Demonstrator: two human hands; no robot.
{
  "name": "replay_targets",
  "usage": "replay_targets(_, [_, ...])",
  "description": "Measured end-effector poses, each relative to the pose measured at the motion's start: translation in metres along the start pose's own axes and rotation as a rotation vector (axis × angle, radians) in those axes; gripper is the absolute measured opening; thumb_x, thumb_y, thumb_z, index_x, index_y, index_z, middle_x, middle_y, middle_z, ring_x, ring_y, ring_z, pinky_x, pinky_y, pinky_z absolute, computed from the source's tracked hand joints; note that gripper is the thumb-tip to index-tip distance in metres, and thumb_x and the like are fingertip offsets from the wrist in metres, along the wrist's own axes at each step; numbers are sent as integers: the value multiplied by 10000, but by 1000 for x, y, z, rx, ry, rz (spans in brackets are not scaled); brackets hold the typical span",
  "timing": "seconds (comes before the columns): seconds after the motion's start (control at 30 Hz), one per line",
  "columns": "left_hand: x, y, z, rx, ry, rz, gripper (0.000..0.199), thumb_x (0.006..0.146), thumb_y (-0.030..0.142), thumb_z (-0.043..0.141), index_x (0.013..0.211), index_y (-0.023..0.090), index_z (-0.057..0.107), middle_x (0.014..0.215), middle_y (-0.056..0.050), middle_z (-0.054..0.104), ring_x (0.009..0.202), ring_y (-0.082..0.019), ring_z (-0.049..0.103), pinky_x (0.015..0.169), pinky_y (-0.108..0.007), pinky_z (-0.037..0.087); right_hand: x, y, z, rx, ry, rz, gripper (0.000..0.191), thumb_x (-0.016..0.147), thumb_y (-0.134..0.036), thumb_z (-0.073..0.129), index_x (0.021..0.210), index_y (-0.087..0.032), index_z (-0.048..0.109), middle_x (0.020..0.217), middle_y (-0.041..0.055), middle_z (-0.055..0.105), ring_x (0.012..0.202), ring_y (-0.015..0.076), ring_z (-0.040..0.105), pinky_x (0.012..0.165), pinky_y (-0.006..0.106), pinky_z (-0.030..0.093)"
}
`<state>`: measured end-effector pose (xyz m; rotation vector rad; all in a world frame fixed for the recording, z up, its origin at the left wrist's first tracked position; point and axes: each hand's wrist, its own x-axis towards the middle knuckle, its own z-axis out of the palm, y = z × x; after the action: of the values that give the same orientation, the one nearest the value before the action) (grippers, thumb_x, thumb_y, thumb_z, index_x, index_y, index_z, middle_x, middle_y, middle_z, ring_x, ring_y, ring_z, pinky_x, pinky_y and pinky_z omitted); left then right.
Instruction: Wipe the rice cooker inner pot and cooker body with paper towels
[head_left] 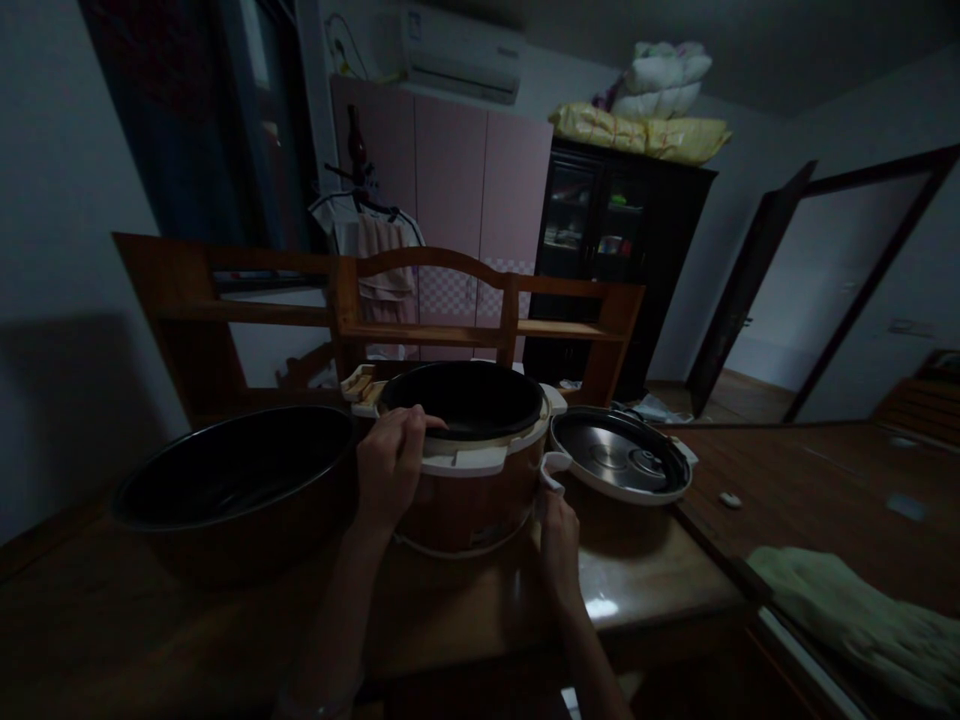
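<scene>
A brown rice cooker [469,505] with a cream rim stands on the table before me, its lid off and its dark inside showing. My left hand [390,465] is closed over the near left of its rim, one digit reaching over the black edge. In my right hand [560,535] is a small white cloth [553,468], pinched upright beside the cooker's right side. Left of the cooker sits a large dark round pot [247,510]. The round lid [619,455] lies on the right, its metal inner face turned up.
A wooden shelf rack [431,330] stands behind the cooker at the table's [480,620] back edge. On the brown surface at right are a small white object [730,500] and a pale green cloth [855,610]. Pink and black cabinets stand farther back, with a doorway at right.
</scene>
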<state>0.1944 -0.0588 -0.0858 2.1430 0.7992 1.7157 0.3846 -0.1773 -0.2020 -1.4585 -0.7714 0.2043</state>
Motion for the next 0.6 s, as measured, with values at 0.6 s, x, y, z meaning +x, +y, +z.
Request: replay_targets(0.6, [0, 1, -1, -9, -8, 0, 438, 1011, 340, 363, 892, 206, 762, 961, -38, 739, 950, -178, 648, 924, -297, 432, 27, -42, 9, 193, 33, -124, 487, 957, -474, 370, 1125, -187, 724, 1104, 63, 713, 1182, 238, 565, 1063, 371, 369])
